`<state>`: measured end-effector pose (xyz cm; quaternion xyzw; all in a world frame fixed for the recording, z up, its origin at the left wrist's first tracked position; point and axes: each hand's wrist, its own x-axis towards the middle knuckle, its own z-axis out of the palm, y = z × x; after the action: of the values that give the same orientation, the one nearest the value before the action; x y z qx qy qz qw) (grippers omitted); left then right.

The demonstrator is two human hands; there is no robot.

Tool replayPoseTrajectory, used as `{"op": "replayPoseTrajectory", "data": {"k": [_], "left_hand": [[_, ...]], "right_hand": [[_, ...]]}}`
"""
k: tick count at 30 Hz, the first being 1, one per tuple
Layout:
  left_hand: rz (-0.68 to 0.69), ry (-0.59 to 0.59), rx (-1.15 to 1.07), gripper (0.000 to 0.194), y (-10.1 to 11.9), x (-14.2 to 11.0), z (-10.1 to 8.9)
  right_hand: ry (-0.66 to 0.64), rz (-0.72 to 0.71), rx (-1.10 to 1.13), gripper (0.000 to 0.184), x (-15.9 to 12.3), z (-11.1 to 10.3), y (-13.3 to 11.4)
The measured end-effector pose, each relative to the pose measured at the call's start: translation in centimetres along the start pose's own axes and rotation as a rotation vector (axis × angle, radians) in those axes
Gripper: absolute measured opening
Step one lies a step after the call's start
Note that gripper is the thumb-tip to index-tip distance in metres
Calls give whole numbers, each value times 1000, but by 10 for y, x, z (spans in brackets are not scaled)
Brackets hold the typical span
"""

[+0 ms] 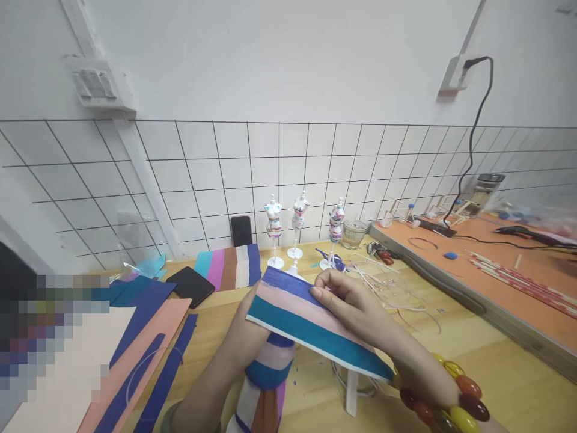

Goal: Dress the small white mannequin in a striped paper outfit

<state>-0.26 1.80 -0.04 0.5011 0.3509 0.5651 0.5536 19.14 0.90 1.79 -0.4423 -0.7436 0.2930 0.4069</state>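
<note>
A stiff sheet striped purple, pale pink and teal [311, 322], with a white edge, slants in front of me, raised above the wooden table. My right hand [345, 300] has curled fingers and a thumb pressed on the purple stripe near its upper edge. My left hand [246, 310] is at the sheet's left end, partly behind it; its fingers are hidden. Below the sheet shows a rounded striped piece [271, 364] in purple, pink and teal, above white, brown and magenta bands. A beaded bracelet [451, 391] circles my right wrist.
Three small painted mannequins [273, 219] stand near the tiled wall. Coloured strips [166, 376] lie at left, by a black phone [190, 286]. Another striped sheet [229, 267] lies behind. Loose clear cord [387, 282] and a glass bowl [354, 233] are right, beside an orange-topped board [451, 276].
</note>
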Motion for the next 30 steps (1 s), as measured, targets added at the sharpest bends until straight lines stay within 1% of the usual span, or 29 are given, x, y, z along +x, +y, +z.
{"op": "replayPoseTrajectory", "data": {"k": [1,3,5,7,9,12,16,18,21,23,25,26,28,30], "left_hand": [[4,-16,1,32,1,1,-2],[-10,-35,-11,44,3,4,-7],[-45,-10,-13,50,5,7,-13],[-54,22,-1,47,8,10,-18],[-48,30,-6,42,11,11,-21],[-54,25,-40,37,14,11,-24],[-56,43,-33,37,15,11,-26],[-45,59,-39,39,17,12,-27],[4,94,-51,41,21,13,-30],[36,124,-58,42,24,14,-32],[51,157,-71,44,26,14,-33],[53,176,-77,45,27,14,-33],[58,210,-86,48,27,15,-34],[70,223,-79,47,26,15,-33]], "right_hand": [[-23,15,31,26,-1,0,-1],[-99,52,94,27,-2,0,-3],[-210,76,138,25,-5,1,-6],[-340,85,147,21,-7,2,-8],[-466,96,119,15,-9,5,-11],[-592,125,25,10,-12,9,-13],[-664,75,-136,8,-16,22,-9],[-701,60,-203,11,-19,32,-4],[-722,79,-324,15,-25,50,-2],[-746,139,-381,18,-29,60,-8],[-780,252,-423,21,-32,68,-19],[-775,297,-430,22,-33,71,-26],[-735,318,-454,20,-35,75,-37],[-716,318,-458,19,-36,79,-42]]}}
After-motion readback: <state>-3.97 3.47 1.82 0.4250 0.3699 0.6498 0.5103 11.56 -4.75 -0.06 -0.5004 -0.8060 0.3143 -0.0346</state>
